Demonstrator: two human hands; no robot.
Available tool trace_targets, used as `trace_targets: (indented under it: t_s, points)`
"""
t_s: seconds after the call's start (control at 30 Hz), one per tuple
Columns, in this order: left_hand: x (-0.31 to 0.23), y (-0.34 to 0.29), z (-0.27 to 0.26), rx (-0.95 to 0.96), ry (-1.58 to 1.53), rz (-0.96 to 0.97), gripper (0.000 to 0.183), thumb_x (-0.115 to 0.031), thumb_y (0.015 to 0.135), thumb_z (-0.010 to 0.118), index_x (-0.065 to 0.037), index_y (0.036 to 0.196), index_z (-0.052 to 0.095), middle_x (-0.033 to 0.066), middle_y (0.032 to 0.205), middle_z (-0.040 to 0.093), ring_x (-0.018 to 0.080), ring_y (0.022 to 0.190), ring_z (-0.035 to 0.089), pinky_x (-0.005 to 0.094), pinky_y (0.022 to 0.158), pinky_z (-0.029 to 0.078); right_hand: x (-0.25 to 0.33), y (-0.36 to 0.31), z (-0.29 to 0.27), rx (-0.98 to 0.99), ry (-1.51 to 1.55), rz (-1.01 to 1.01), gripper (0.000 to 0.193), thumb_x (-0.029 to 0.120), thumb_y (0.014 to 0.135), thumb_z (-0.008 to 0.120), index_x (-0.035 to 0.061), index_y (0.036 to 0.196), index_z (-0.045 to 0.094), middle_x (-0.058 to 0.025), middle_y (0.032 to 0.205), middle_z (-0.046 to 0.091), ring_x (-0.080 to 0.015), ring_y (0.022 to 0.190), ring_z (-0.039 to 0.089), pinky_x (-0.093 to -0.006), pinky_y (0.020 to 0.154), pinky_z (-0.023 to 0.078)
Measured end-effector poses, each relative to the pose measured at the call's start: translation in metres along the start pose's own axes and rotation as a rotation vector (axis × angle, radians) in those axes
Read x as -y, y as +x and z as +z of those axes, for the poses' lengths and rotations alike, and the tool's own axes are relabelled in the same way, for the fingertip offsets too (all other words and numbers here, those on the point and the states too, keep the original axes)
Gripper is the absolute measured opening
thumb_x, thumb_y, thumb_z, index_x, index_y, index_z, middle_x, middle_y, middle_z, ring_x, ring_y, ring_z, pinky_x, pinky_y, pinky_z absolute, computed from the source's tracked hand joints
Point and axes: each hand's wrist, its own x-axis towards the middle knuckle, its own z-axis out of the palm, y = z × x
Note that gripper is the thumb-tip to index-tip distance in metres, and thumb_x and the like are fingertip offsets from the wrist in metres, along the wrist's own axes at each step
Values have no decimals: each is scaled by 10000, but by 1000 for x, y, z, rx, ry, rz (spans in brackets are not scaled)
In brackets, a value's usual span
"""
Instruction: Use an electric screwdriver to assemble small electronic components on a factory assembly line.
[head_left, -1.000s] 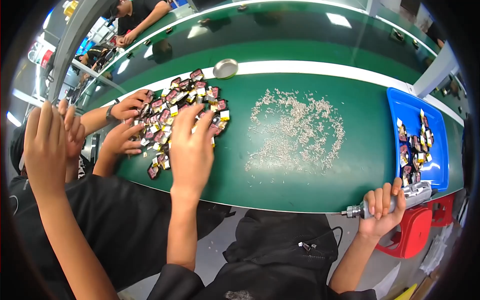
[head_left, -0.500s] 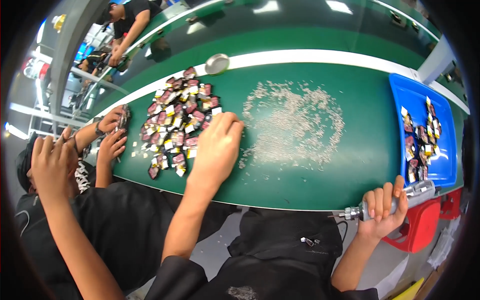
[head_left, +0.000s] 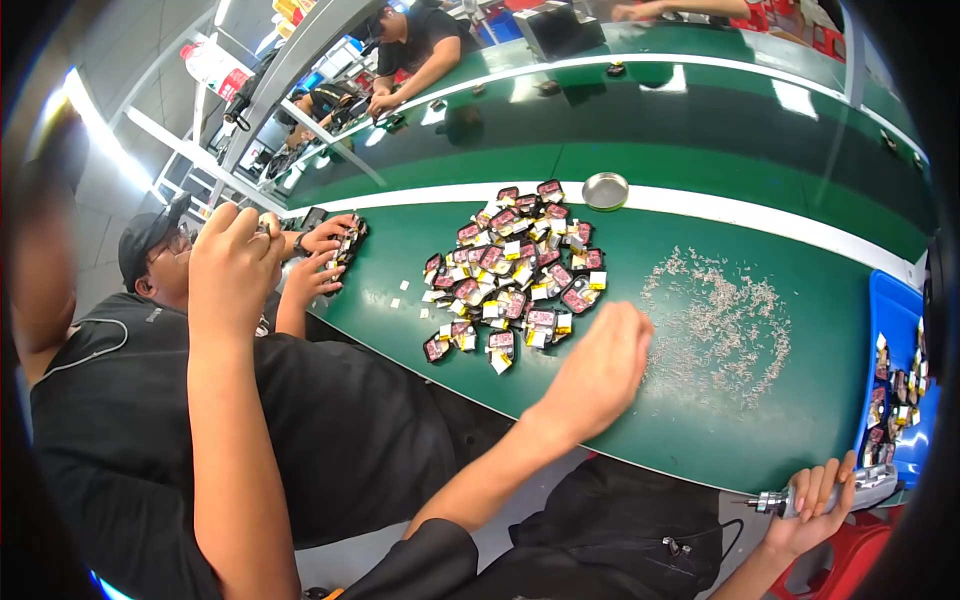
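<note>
My left hand (head_left: 598, 378) hovers over the green table, between a pile of parts and a scatter of tiny pieces. Its fingers are pinched together, slightly blurred, and what they hold, if anything, is hidden. The pile (head_left: 512, 252) is of small black parts with pink faces and white and yellow tabs. To the hand's right spread many tiny silvery pieces (head_left: 725, 318) that look like screws. By the table's near right edge my right hand (head_left: 822, 500) is wrapped round a grey electric screwdriver (head_left: 878, 487), its bit pointing left.
A blue tray (head_left: 880, 295) with more such parts stands at the right. A round metal dish (head_left: 605, 191) lies at the table's far rim. On the left, a co-worker's raised arm (head_left: 235, 350) comes close, and a person in a cap (head_left: 150, 240) handles a dark part.
The view has turned left, so the table's things appear further right. My left hand stays between the pile and the tiny pieces. The right hand keeps the screwdriver.
</note>
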Motion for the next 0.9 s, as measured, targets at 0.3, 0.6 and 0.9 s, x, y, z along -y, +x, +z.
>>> trace_targets:
  t_s: [0.3,0.6,0.9]
  points:
    - [-75,-44,25,94,-648,74,162,72,769,680,33,891,581,130,836,620,270,735,613,337,636,499,11,-5,43,47,107,-88,124,97,965,440,30,863,417,-6,531,329,-77,375,307,-232,385,322]
    - [-86,-64,38,271,-1464,-457,67,36,917,527,75,905,581,150,854,621,116,710,557,232,640,462,-7,-6,90,98,126,-68,123,160,925,508,68,858,459,24,530,397,-80,400,394,-242,471,386]
    - [-94,-73,47,228,-1573,-469,138,-48,943,552,82,901,570,166,823,611,147,681,555,258,616,466,-11,-10,73,213,110,-6,186,215,950,478,46,871,485,3,536,414,-106,414,405,-274,490,416]
